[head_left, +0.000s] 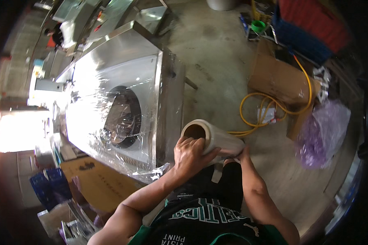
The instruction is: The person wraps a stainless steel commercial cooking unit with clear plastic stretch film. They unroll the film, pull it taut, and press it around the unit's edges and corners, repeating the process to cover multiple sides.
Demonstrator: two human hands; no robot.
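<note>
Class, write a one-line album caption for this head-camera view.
Both hands, left hand and right hand, grip a stretch-film roll beside a film-wrapped steel unit.

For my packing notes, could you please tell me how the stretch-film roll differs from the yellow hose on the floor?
The stretch-film roll is a pale, stiff cylinder held up by both hands; the yellow hose is thin, looped and lies loose on the concrete floor. The roll is thick, the hose slender.

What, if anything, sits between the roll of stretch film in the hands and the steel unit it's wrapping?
Nothing visible: the film roll, held at both ends by left hand and right hand, sits beside the steel unit.
</note>
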